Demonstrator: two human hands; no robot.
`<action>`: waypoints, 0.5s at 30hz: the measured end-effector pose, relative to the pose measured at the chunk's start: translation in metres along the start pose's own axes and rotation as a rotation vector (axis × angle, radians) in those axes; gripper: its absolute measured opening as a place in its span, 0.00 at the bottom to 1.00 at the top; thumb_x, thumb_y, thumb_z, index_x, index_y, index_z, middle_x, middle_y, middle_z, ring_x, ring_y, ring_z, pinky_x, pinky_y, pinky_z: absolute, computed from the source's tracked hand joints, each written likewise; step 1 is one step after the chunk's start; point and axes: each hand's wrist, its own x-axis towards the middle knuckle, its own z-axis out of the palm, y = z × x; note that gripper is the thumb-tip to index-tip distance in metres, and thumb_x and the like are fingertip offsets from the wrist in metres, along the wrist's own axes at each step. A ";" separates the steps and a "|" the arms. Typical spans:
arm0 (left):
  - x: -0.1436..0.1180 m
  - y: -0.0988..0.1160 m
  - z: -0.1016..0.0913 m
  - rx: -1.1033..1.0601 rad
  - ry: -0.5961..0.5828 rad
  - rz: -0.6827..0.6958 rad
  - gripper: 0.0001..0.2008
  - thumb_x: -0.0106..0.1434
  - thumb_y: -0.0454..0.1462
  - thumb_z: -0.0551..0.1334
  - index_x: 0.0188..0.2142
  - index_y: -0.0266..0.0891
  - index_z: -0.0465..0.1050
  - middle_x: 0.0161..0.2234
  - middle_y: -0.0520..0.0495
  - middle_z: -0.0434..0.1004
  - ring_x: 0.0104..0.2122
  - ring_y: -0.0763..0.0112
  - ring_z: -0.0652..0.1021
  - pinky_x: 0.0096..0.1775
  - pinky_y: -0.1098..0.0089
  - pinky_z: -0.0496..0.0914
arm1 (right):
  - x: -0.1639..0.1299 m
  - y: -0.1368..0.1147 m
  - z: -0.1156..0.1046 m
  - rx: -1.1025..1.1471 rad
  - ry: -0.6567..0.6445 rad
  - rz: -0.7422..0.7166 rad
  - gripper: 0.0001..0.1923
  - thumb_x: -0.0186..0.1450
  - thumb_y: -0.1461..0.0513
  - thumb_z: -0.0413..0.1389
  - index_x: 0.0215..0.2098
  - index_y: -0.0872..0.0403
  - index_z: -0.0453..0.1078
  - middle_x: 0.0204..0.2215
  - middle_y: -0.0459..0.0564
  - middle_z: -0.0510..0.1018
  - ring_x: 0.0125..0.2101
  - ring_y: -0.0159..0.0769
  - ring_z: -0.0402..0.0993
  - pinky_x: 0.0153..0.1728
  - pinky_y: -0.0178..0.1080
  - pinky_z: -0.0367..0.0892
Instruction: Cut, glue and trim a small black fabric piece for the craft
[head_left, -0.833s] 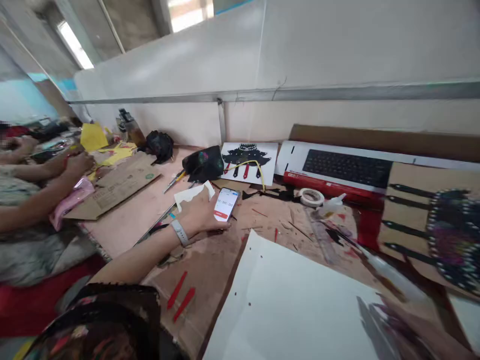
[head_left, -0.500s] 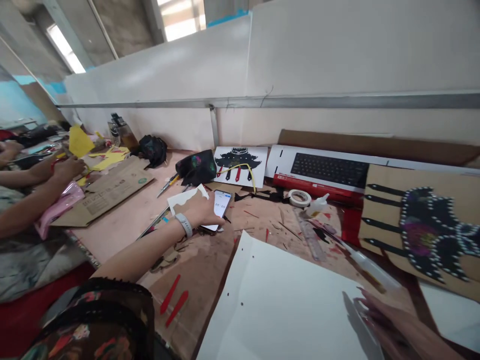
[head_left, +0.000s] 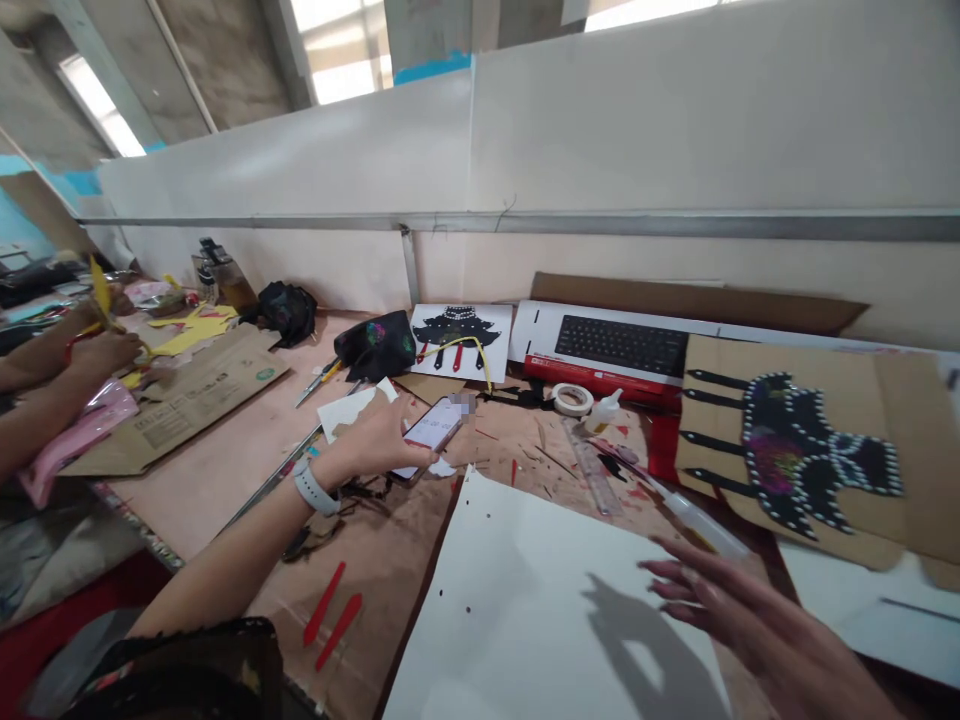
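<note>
My left hand [head_left: 375,438], with a pale watch on the wrist, grips a phone [head_left: 433,425] by its near and left edges. The phone is tilted, and its lit screen shows digits. Over the right part of a large white sheet [head_left: 510,610] hovers my right hand [head_left: 712,600], fingers stretched out and holding nothing. Its shadow falls on the sheet. Left of the sheet lie two red pointed strips [head_left: 339,630]. To the right, a black beaded cut-out [head_left: 795,455] rests on brown cardboard.
A keyboard box [head_left: 607,345], tape roll [head_left: 572,399], glue bottle [head_left: 604,410] and clear ruler [head_left: 589,470] lie beyond the sheet. A printed picture [head_left: 461,340] and black pouch [head_left: 375,340] are at the back. On the left, another person's hands [head_left: 105,355] work beside a cardboard bag [head_left: 187,400].
My left hand has tilted the phone up from its flatter position. My right hand has risen from the sheet's right edge, fingers now spread over it. The camera view has shifted slightly.
</note>
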 end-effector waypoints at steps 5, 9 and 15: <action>-0.017 0.059 0.035 0.038 0.121 0.300 0.43 0.47 0.49 0.67 0.60 0.38 0.57 0.45 0.38 0.75 0.45 0.49 0.75 0.43 0.59 0.70 | 0.021 -0.066 0.096 0.534 -0.358 0.169 0.27 0.65 0.43 0.49 0.53 0.48 0.69 0.55 0.55 0.75 0.52 0.48 0.72 0.53 0.50 0.67; -0.015 0.083 0.076 0.030 0.207 0.374 0.54 0.46 0.44 0.69 0.67 0.33 0.41 0.57 0.27 0.64 0.56 0.40 0.67 0.50 0.50 0.67 | 0.051 -0.083 0.132 0.742 -0.275 0.160 0.28 0.68 0.43 0.41 0.49 0.51 0.70 0.42 0.54 0.82 0.42 0.45 0.78 0.42 0.47 0.72; 0.003 0.078 0.100 -0.381 0.107 0.342 0.58 0.50 0.55 0.68 0.69 0.40 0.34 0.53 0.33 0.69 0.49 0.49 0.74 0.47 0.53 0.70 | 0.071 -0.068 0.120 0.771 -0.195 0.170 0.27 0.69 0.45 0.42 0.47 0.56 0.71 0.37 0.55 0.83 0.36 0.44 0.80 0.37 0.44 0.73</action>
